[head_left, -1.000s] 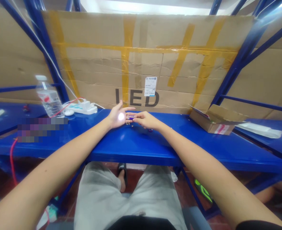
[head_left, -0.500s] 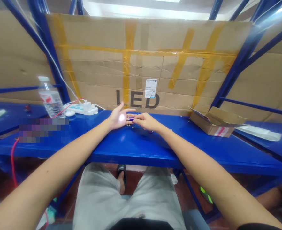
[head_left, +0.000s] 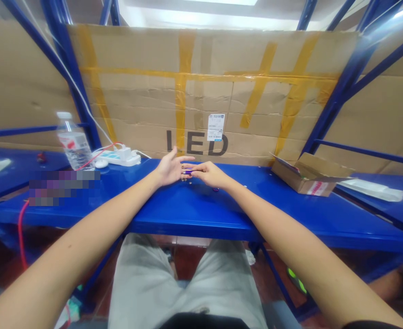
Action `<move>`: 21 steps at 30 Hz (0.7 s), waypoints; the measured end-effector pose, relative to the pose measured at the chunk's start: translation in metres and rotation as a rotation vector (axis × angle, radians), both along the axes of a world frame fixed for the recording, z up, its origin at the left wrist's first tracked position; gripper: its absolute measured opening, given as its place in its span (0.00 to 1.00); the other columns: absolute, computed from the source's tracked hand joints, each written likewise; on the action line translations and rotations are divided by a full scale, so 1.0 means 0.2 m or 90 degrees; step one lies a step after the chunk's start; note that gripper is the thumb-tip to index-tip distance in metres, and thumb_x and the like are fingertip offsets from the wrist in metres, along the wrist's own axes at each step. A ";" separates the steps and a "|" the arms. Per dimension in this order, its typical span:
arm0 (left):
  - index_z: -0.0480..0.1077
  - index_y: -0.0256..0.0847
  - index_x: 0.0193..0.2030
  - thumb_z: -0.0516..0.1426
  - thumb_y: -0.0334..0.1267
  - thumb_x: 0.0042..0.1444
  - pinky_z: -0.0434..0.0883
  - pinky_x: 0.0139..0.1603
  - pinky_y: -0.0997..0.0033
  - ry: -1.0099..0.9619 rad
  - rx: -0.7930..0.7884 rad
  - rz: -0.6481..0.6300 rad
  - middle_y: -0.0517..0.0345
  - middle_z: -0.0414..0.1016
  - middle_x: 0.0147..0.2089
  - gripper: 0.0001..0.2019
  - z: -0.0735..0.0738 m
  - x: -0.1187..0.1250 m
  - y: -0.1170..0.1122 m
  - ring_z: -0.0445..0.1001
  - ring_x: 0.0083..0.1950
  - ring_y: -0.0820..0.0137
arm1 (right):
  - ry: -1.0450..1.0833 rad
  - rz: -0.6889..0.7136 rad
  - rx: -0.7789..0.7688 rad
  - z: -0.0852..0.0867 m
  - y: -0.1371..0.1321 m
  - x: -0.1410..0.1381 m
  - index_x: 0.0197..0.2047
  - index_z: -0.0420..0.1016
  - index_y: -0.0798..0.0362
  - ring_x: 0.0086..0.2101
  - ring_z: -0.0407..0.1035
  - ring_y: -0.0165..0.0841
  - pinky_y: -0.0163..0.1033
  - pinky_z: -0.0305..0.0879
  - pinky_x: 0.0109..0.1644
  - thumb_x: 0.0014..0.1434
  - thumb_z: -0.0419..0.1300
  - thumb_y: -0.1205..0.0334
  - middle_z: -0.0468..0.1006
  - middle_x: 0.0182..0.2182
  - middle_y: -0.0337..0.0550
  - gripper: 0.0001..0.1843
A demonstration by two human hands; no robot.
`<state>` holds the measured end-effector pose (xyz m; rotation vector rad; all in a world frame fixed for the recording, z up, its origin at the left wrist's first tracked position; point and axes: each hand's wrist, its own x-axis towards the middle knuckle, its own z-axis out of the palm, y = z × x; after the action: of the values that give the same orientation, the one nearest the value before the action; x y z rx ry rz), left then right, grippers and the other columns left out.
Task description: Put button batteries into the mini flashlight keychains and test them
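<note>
My left hand [head_left: 169, 168] is held palm up over the blue table [head_left: 187, 210], thumb raised and fingers stretched towards the right. Close to its fingertips, my right hand [head_left: 208, 173] pinches a small purple flashlight [head_left: 188, 172] between thumb and fingers, its end towards the left palm. Whether the flashlight touches the left fingers I cannot tell. Tiny gold-coloured bits show by the left fingertips, too small to name. On the tabletop under the right hand lies a small dark purple piece [head_left: 215, 189], partly hidden.
At the left stand a water bottle [head_left: 74, 144] and a white power strip [head_left: 121, 156] with cables. An open cardboard box [head_left: 307, 176] sits at the right, near a white packet [head_left: 372, 188]. A large taped cardboard sheet [head_left: 146, 105] rises behind the table.
A bright white light spot on my left palm has gone out, along with its reflection on the table. Both hands stay nearly in place. The foot under the table has shifted back.
</note>
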<state>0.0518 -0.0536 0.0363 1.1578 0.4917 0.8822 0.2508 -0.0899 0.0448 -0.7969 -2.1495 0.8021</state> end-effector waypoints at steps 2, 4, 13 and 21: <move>0.64 0.28 0.64 0.38 0.67 0.64 0.73 0.46 0.53 0.002 0.002 -0.009 0.32 0.77 0.49 0.42 0.00 0.00 0.00 0.78 0.46 0.52 | -0.016 -0.015 0.002 0.00 0.00 0.00 0.33 0.83 0.59 0.37 0.75 0.36 0.41 0.68 0.46 0.57 0.59 0.62 0.84 0.33 0.47 0.12; 0.63 0.28 0.64 0.38 0.67 0.64 0.73 0.46 0.53 0.003 0.002 -0.012 0.32 0.77 0.49 0.42 0.00 0.00 0.00 0.78 0.46 0.52 | -0.026 -0.021 0.000 0.00 -0.01 0.00 0.30 0.81 0.60 0.33 0.72 0.33 0.38 0.66 0.42 0.59 0.58 0.63 0.81 0.28 0.45 0.12; 0.63 0.29 0.64 0.39 0.67 0.64 0.73 0.46 0.53 0.001 0.002 -0.004 0.33 0.78 0.47 0.42 0.01 0.00 -0.01 0.78 0.46 0.51 | -0.042 -0.032 -0.048 0.01 -0.05 -0.03 0.27 0.73 0.57 0.25 0.63 0.29 0.34 0.61 0.33 0.61 0.56 0.68 0.69 0.19 0.38 0.11; 0.65 0.28 0.62 0.40 0.64 0.65 0.73 0.44 0.54 -0.009 -0.001 -0.018 0.36 0.78 0.43 0.39 0.00 0.00 -0.01 0.78 0.43 0.52 | -0.038 -0.032 -0.021 0.01 -0.03 -0.02 0.39 0.79 0.61 0.25 0.62 0.29 0.34 0.59 0.35 0.61 0.54 0.68 0.70 0.20 0.36 0.13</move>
<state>0.0515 -0.0555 0.0372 1.1539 0.4638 0.8648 0.2477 -0.0955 0.0472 -0.8979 -2.1644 0.7991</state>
